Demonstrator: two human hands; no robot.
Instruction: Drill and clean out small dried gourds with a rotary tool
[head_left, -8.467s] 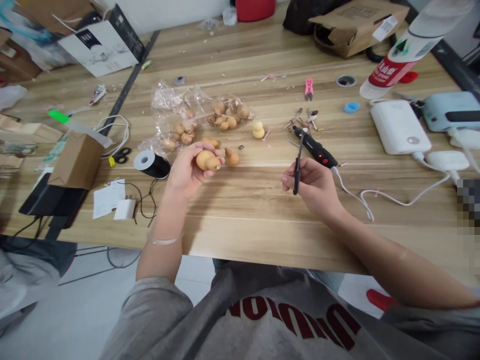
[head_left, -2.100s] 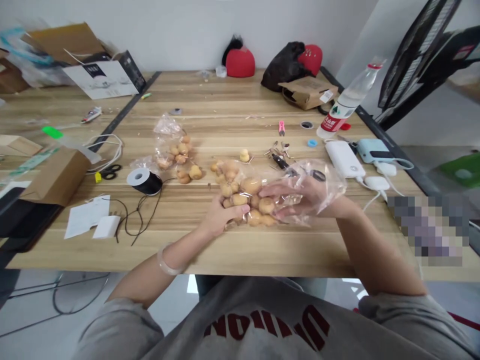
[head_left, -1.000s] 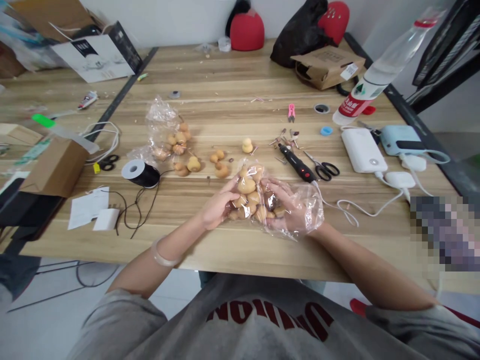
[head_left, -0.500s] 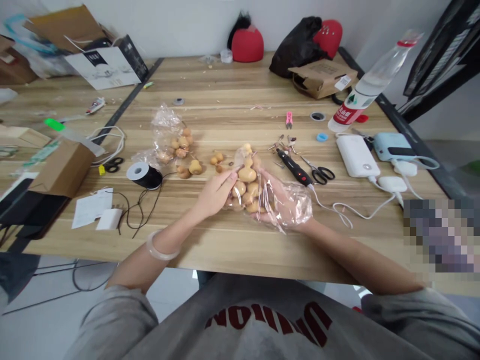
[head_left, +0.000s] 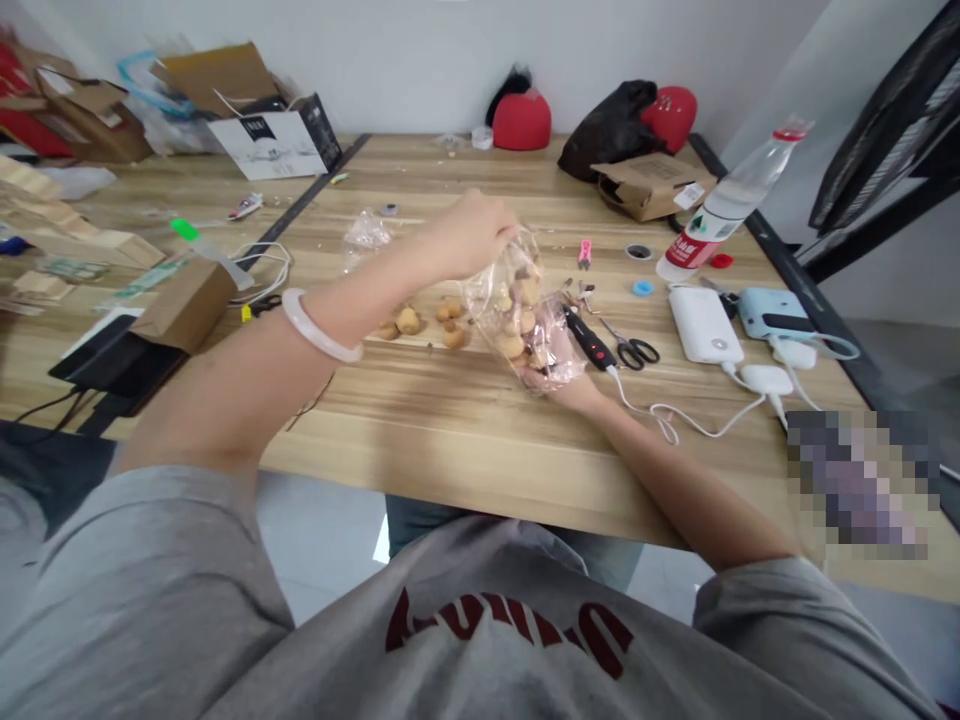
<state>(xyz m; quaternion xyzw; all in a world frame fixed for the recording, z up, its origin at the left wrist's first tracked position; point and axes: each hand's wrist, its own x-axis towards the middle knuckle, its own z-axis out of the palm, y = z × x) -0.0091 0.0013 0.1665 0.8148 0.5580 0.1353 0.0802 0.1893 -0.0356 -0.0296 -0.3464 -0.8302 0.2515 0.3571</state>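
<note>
A clear plastic bag (head_left: 487,295) holding several small tan gourds is held up over the table between my hands. My left hand (head_left: 476,235) pinches the bag's upper edge, its fingers closed and partly turned from view. From below and the right, my right hand (head_left: 559,360) cups the bag, fingers curled around its bottom. Loose gourds (head_left: 452,334) lie on the wood left of the bag. Farther left is another crumpled clear bag (head_left: 367,230), partly behind my left forearm.
Right of the bag lie a black pen-shaped electric tool (head_left: 589,338) with a white cable, scissors (head_left: 637,352) and pink pliers (head_left: 585,254). A water bottle (head_left: 731,205) and a white power bank (head_left: 705,325) stand farther right. A cardboard box (head_left: 187,305) is at left.
My left hand has risen from beside the gourds to the bag's upper edge. The gourds have slid into the bag, now more upright in my right hand. The view has shifted left.
</note>
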